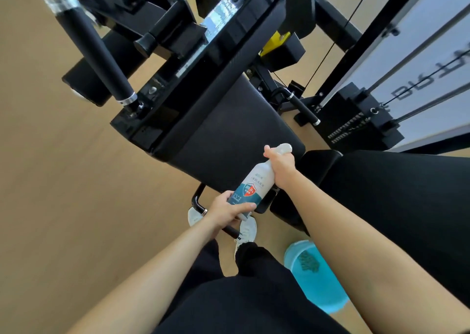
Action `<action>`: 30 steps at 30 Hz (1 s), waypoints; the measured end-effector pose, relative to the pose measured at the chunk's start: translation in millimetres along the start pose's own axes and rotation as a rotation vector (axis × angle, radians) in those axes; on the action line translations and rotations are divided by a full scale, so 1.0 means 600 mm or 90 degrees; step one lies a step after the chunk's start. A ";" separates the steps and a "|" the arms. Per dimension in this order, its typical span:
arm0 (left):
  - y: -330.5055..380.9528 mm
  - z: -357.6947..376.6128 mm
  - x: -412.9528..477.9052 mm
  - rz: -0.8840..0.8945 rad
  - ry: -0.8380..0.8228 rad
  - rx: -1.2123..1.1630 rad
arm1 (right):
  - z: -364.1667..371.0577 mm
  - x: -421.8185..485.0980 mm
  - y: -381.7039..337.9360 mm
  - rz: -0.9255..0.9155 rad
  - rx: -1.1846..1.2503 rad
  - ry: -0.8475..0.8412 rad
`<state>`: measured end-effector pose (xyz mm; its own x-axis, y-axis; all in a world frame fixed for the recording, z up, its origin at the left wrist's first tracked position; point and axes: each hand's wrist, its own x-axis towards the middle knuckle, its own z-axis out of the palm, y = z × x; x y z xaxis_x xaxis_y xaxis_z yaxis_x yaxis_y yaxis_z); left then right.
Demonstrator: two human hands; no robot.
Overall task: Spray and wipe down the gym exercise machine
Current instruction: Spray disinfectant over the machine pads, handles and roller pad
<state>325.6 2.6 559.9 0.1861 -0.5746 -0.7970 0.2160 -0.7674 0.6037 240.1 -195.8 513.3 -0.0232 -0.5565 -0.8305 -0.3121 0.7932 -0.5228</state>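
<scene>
Head view: spray bottle (250, 188) is held in both hands just above the near edge of the seat pad (223, 130) of the exercise machine (178, 61), tilted, spray head pointing away from me toward the pad. Right hand (279, 165) is wrapped round the neck under the spray head, fingers curled tight; one finger lies forward by the trigger, but I cannot tell whether it is pressing. Left hand (226, 211) supports the base, thumb across the label, fingers curled beneath. No mist visible; the pad looks dry and matte. Judgement: the bottle is light, stiff plastic with smooth walls, likely slick once wet, so the neck is the sound place to hold, with the base steadied only for aiming. Its body is opaque white, so the fill level cannot be read. The pad looks like textured vinyl over foam, firm with some give, and should take a hard wipe. Blue bucket (318, 293) stands on the floor by my right leg, with a dark cloth (309, 262) lying in it, untouched. Judgement: spraying stage, wiping not yet begun.
</scene>
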 end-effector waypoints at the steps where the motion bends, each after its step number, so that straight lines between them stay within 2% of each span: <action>1: 0.004 0.005 0.000 0.004 -0.007 0.003 | -0.006 0.002 -0.002 -0.003 0.004 0.001; 5: 0.002 0.018 0.001 0.009 -0.012 0.043 | -0.030 0.010 0.006 -0.052 -0.067 0.027; 12: -0.037 0.020 -0.024 -0.043 -0.025 0.033 | -0.023 -0.014 0.056 0.049 -0.046 0.010; 18: -0.107 0.014 -0.054 -0.076 0.032 -0.009 | 0.007 -0.035 0.131 0.057 -0.016 0.000; 25: -0.204 -0.012 -0.100 -0.124 0.013 -0.036 | 0.027 -0.069 0.231 0.058 -0.088 -0.067; 30: -0.289 -0.035 -0.121 -0.152 -0.006 -0.055 | 0.055 -0.097 0.311 0.090 -0.095 -0.042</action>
<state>294.8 183.2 513.2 0.1113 -0.3834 -0.9169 0.3332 -0.8548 0.3979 214.3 -7.1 457.6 -0.0157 -0.4206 -0.9071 -0.4473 0.8144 -0.3698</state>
